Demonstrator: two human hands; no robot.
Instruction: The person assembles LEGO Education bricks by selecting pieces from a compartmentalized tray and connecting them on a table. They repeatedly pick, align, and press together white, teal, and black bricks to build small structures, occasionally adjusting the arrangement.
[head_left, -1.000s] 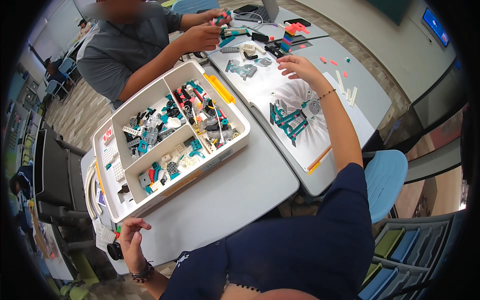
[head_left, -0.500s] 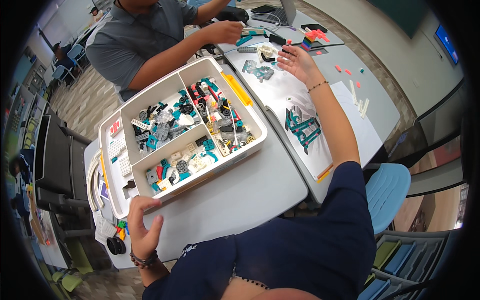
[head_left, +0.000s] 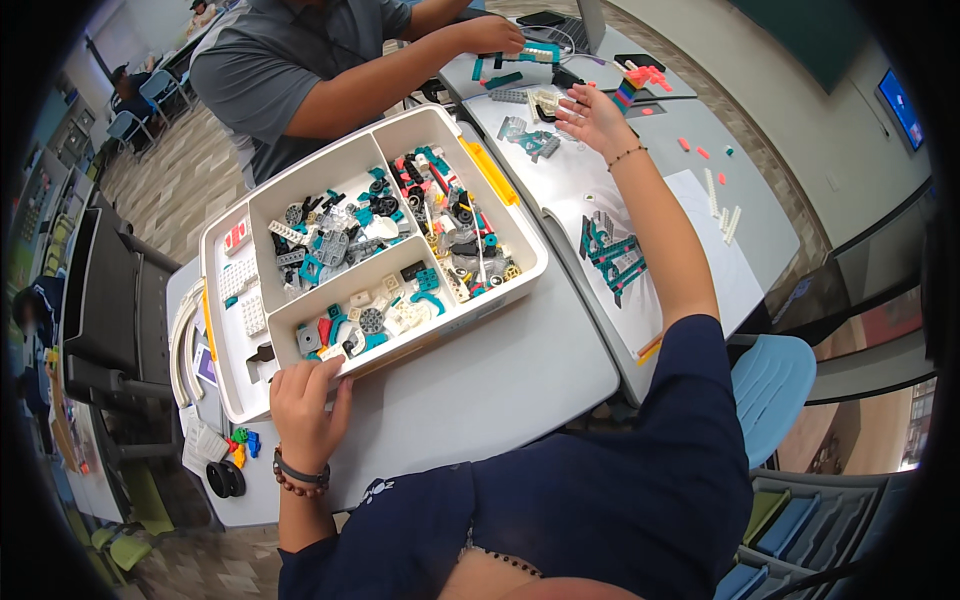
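**Steadying the parts tray, reaching across the desk**

Left hand (head_left: 305, 400), lower left of frame, fingers curled over the near rim of the white parts tray (head_left: 232, 395), gripping that edge, probably to steady it. Tray at centre left, split into compartments full of small teal, grey and white building pieces, yellow latch on its far side. Right hand (head_left: 592, 115), upper centre, held open and flat with fingers spread, grasping nothing, hovering just beside a small teal and grey assembly (head_left: 530, 140) on the grey desk (head_left: 500, 380). Lower right of that, an open instruction sheet (head_left: 640, 250) laid flat for easy reading. Across the desk, another person's hand (head_left: 495, 35) on a teal piece.
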